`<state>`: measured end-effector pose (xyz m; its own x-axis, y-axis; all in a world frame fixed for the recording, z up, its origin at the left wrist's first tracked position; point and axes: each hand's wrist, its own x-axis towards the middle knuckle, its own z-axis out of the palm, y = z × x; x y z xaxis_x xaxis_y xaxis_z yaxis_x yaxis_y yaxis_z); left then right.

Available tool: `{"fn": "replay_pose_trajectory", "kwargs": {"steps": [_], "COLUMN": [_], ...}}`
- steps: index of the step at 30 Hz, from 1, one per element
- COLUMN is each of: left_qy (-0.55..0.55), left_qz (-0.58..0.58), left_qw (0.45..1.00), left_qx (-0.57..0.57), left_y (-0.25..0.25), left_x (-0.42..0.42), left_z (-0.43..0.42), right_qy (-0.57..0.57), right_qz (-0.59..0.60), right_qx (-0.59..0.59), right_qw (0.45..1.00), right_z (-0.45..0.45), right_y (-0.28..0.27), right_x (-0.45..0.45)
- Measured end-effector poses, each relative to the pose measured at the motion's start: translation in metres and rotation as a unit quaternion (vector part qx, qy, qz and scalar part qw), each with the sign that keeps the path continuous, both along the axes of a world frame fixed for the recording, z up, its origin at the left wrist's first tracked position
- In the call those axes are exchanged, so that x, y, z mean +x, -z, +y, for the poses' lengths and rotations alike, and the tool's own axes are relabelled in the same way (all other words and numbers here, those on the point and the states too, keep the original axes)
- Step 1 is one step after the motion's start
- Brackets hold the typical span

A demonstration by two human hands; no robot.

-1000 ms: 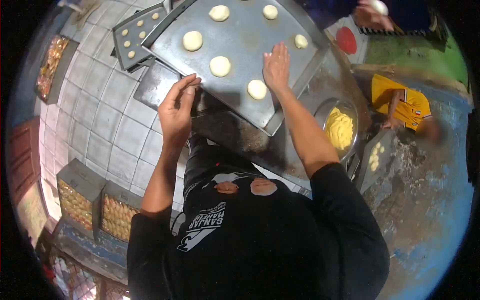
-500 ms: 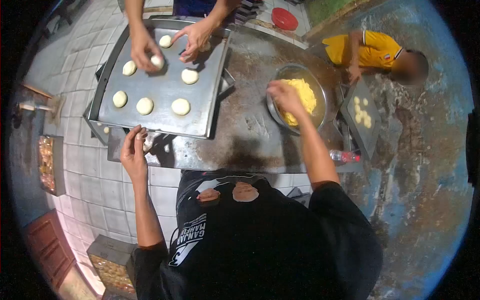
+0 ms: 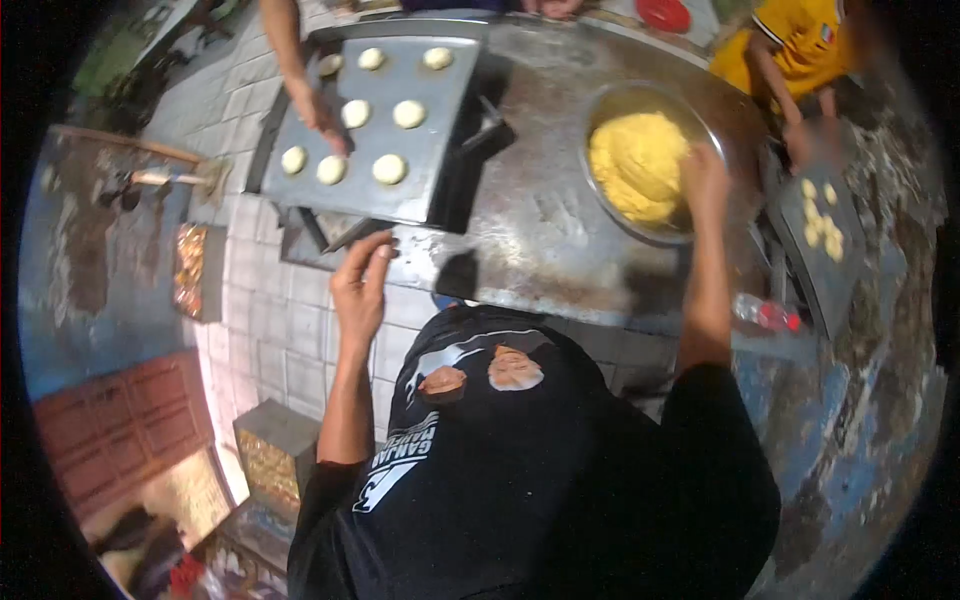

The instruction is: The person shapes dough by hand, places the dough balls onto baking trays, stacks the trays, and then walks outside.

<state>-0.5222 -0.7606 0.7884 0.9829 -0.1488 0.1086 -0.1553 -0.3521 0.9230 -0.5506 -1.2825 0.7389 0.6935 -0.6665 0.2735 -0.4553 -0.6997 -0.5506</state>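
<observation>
A wide table (image 3: 530,190) with a worn grey top runs across the far side, its surface blotched brown, with pale scuffs (image 3: 550,215) near the middle and whitish specks towards the near left edge. At its left end sits a large tray (image 3: 430,150), with metal pieces (image 3: 488,120) jutting out from under its right and near sides. A round metal bowl (image 3: 645,97) stands right of centre, well apart from that tray. At the near right corner a clear bottle (image 3: 762,312) with a red cap lies on its side. Just beyond is a smaller tray (image 3: 850,240), though what bears it is hard to make out
</observation>
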Motion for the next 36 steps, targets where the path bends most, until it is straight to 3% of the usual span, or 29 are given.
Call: {"fn": "replay_pose_trajectory", "kwargs": {"steps": [1, 2, 3, 5, 7, 9, 13, 16, 18, 20, 22, 24, 25, 28, 30, 32, 34, 35, 36], "left_qy": [-0.013, -0.020, -0.031, -0.045, -0.050, -0.052, -0.050, -0.050, -0.064, -0.057, -0.048, -0.026, -0.010, -0.018, -0.042, -0.133, -0.148, -0.162, -0.169], "left_qz": [0.019, 0.022, 0.025, 0.023, 0.046, 0.053, 0.077, 0.121, 0.159, 0.165, 0.174, 0.196, 0.236, 0.209, 0.302, 0.364, 0.369, 0.375, 0.377], "left_qw": [1.000, 0.999, 0.999, 0.998, 0.997, 0.996, 0.992, 0.985, 0.977, 0.974, 0.973, 0.954, 0.931, 0.922, 0.847, 0.848, 0.817, 0.788, 0.792], "left_qx": [-0.007, -0.012, -0.024, -0.037, -0.027, -0.042, -0.086, -0.116, -0.128, -0.143, -0.147, -0.224, -0.279, -0.326, -0.436, -0.362, -0.417, -0.461, -0.449], "left_y": [0.001, 0.002, 0.007, 0.010, 0.010, 0.013, 0.035, 0.040, 0.056, 0.065, 0.069, 0.067, 0.082, 0.101, 0.093, 0.099, 0.155, 0.170, 0.163], "left_x": [-0.006, -0.009, -0.008, 0.001, 0.017, 0.035, 0.062, 0.074, 0.083, 0.094, 0.103, 0.114, 0.124, 0.143, 0.156, 0.164, 0.172, 0.181, 0.183], "left_z": [0.004, 0.010, 0.017, 0.029, 0.039, 0.049, 0.086, 0.127, 0.155, 0.174, 0.184, 0.183, 0.182, 0.157, 0.134, 0.111, 0.076, 0.072, 0.074], "right_qy": [0.006, 0.015, 0.002, -0.064, -0.194, -0.233, -0.290, -0.323, -0.329, -0.328, -0.343, -0.380, -0.381, -0.389, -0.335, -0.314, -0.338, -0.372, -0.408], "right_qz": [-0.082, -0.152, -0.150, -0.262, -0.225, -0.161, -0.082, -0.071, -0.063, -0.037, -0.020, 0.072, 0.079, 0.036, 0.021, 0.100, 0.185, 0.164, 0.141], "right_qx": [0.169, 0.333, 0.341, 0.596, 0.672, 0.684, 0.594, 0.431, 0.367, 0.175, 0.137, -0.033, -0.037, 0.002, 0.236, 0.232, 0.286, 0.332, 0.380], "right_qw": [0.982, 0.931, 0.928, 0.756, 0.679, 0.673, 0.746, 0.840, 0.868, 0.928, 0.929, 0.922, 0.921, 0.921, 0.912, 0.915, 0.877, 0.851, 0.818], "right_z": [0.009, 0.017, 0.034, 0.077, 0.135, 0.201, 0.309, 0.372, 0.407, 0.434, 0.445, 0.444, 0.450, 0.451, 0.440, 0.435, 0.454, 0.452, 0.453], "right_y": [-0.001, 0.001, 0.004, 0.004, -0.005, -0.019, -0.024, -0.008, 0.004, 0.010, 0.039, 0.066, 0.050, 0.007, -0.008, -0.017, -0.053, -0.042, -0.029], "right_x": [0.001, 0.000, 0.004, 0.016, 0.039, 0.071, 0.142, 0.193, 0.225, 0.252, 0.274, 0.286, 0.282, 0.257, 0.225, 0.184, 0.145, 0.127, 0.115]}}
